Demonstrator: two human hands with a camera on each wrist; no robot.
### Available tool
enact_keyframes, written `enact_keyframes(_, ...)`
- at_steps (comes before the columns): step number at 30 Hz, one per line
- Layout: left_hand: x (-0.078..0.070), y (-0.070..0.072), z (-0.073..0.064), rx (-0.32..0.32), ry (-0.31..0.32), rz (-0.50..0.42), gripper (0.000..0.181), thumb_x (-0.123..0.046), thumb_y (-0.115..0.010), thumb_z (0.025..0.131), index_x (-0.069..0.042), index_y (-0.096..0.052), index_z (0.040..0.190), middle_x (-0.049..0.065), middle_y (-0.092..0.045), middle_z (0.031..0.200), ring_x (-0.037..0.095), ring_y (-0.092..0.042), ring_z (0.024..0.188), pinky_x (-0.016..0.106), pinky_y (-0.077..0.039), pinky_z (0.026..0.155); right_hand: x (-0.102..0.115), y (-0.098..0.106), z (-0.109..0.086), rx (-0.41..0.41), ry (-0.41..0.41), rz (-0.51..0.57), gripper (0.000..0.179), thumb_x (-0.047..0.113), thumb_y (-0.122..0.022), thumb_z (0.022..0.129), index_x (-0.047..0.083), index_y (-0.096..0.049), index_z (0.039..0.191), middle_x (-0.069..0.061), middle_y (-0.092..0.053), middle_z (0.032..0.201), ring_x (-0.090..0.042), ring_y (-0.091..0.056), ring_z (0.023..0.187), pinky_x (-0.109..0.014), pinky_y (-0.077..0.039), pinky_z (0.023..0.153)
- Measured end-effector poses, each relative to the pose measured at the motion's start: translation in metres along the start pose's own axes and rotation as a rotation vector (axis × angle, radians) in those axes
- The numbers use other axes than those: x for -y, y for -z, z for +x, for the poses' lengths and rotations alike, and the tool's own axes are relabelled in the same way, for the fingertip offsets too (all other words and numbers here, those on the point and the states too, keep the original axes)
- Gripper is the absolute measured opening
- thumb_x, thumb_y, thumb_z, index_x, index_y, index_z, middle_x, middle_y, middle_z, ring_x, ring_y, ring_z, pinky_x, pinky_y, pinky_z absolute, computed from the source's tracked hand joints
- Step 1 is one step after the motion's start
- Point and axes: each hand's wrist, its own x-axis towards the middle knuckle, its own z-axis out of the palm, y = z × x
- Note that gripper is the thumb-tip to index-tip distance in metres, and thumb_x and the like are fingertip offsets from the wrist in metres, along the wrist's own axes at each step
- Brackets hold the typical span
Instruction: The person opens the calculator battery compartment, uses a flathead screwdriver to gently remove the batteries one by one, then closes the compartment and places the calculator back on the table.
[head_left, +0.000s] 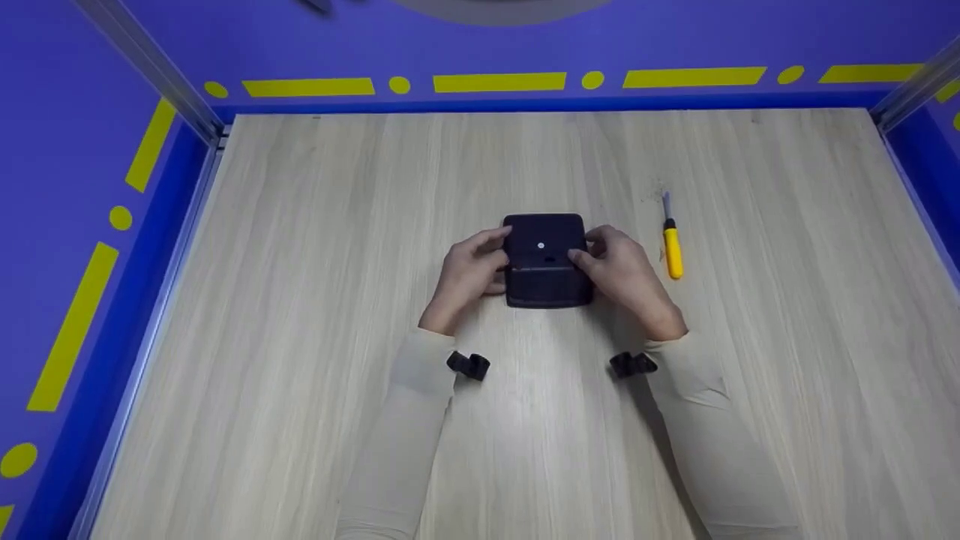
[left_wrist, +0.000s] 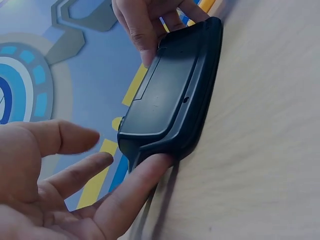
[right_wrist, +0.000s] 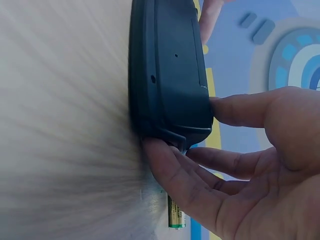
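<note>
A black plastic device (head_left: 547, 286) with rounded corners lies between both hands, a small white dot and a dark notch on its upper face. My right hand (right_wrist: 250, 160) pinches its right side, thumb at the top edge and fingers against the lower edge. The left hand (left_wrist: 75, 185) is at the opposite side, one extended finger touching the device's lower edge. Its thumb and another finger stand apart from the casing in the left wrist view. Beyond the right fingers lies a green-and-gold battery (right_wrist: 176, 212), which does not show in the head view.
To the right of the device, a screwdriver (head_left: 673, 251) with a yellow handle lies on the wood-grain table (head_left: 322, 262), its tip pointing away. Blue panels (head_left: 495, 56) with yellow marks border the back and sides. Small black cameras (head_left: 469, 366) are worn at both wrists.
</note>
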Motion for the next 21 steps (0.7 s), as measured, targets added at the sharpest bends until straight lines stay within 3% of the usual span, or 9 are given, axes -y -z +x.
enact_keyframes(7, 0.0032, 0.0009, 0.0018, -0.017, -0.06, 0.079, 0.047, 0.01, -0.063, 0.098, -0.011, -0.073, 0.138, 0.013, -0.069, 0.132, 0.018, -0.072, 0.081, 0.031, -0.064, 0.069, -0.0013, 0.0016, -0.0002, 0.013, 0.013, 0.028, 0.042, 0.018, -0.067, 0.105, -0.009, -0.06, 0.136, -0.023, -0.064, 0.114, -0.036, -0.059, 0.1, -0.046, -0.051, 0.087)
enact_keyframes(14, 0.0012, 0.0042, 0.0022, 0.013, -0.046, 0.063, 0.061, 0.026, -0.061, 0.085, -0.01, -0.077, 0.132, 0.011, -0.074, 0.123, 0.016, -0.075, 0.096, 0.026, -0.063, 0.069, -0.0004, 0.0032, 0.0005, 0.033, 0.014, 0.063, 0.045, 0.019, -0.066, 0.106, -0.008, -0.058, 0.141, -0.026, -0.066, 0.118, -0.038, -0.064, 0.105, -0.046, -0.054, 0.086)
enact_keyframes(21, -0.0007, 0.008, 0.0021, 0.054, -0.055, 0.057, 0.058, 0.028, -0.064, 0.085, -0.007, -0.077, 0.129, 0.012, -0.076, 0.118, 0.021, -0.074, 0.102, 0.028, -0.063, 0.074, 0.0014, 0.0063, 0.0003, 0.048, -0.004, 0.108, 0.045, 0.023, -0.065, 0.108, -0.007, -0.059, 0.141, -0.028, -0.063, 0.131, -0.04, -0.064, 0.117, -0.049, -0.055, 0.095)
